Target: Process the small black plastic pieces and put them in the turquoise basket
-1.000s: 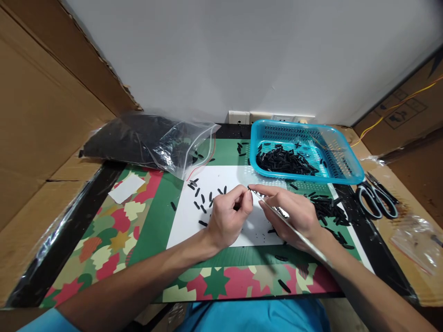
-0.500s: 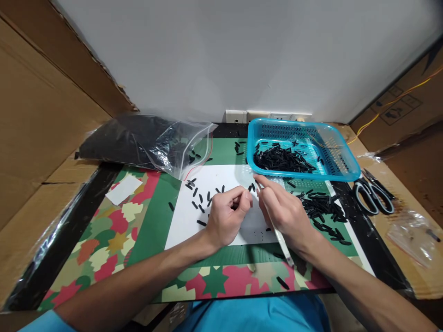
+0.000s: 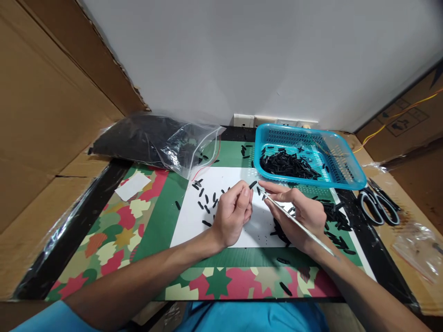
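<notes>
My left hand [image 3: 232, 214] is closed over the white paper [image 3: 249, 237], with a small black elongated piece [image 3: 253, 185] sticking out between thumb and forefinger. Just to its right, my right hand [image 3: 302, 214] grips a slim pale stick-like tool [image 3: 313, 236] whose exact kind I cannot make out. The tool's tip points toward the piece, near a couple of other black bits. Several similar pieces [image 3: 206, 198] lie scattered on the paper left of my hands. More black pieces [image 3: 282, 233] show partly hidden under my right hand.
Behind my right hand stands a blue plastic basket [image 3: 311, 183] holding many black pieces. A clear zip bag [image 3: 148, 140] full of dark material lies at back left. Scissors [image 3: 379, 205] and a small clear bag [image 3: 415, 246] are on the right; a white slip [image 3: 132, 186] is on the left.
The black piece now protrudes from my left fingers. My right hand has turned, and the tool's rear end has swung right. The whole view has shifted slightly.
</notes>
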{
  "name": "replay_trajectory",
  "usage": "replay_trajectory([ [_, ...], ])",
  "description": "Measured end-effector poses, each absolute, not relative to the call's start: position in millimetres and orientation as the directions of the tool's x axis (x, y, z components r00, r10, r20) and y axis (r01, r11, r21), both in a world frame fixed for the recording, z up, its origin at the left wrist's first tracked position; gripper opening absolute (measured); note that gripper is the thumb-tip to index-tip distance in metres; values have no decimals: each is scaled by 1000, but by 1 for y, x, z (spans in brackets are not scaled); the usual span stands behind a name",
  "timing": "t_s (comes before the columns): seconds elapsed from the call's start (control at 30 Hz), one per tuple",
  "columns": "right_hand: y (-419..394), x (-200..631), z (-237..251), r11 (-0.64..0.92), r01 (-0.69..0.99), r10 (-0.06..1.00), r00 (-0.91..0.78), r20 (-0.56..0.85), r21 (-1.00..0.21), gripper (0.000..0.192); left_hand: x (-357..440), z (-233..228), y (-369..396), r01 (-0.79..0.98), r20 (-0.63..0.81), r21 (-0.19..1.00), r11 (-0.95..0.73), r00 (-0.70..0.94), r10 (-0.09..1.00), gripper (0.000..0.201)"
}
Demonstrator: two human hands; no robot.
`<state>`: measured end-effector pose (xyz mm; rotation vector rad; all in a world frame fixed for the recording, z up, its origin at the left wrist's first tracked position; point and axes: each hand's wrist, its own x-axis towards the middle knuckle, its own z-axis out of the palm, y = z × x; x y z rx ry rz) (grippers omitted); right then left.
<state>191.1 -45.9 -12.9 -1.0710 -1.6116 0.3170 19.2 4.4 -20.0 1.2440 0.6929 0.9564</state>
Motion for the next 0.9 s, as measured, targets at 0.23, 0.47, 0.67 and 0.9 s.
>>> replay_trajectory([
  [0.23,-46,191,-9,521,457,806,14,591,-721,13,19,-23,4,-211,79,977,24,466,881,41],
  [0.47,-46,193,-10,534,447,805,-8,593,-718,15,18,-23,2,-179,68,984,22,480,874,42],
  [0.67,-46,194,-11,543,457,797,-18,603,-705,16,18,-23,1,-146,78,989,-9,474,877,42],
  [0.9,-47,194,-5,564,502,769,-30,638,-656,13,16,-26,2,-89,105,993,-71,469,877,40],
])
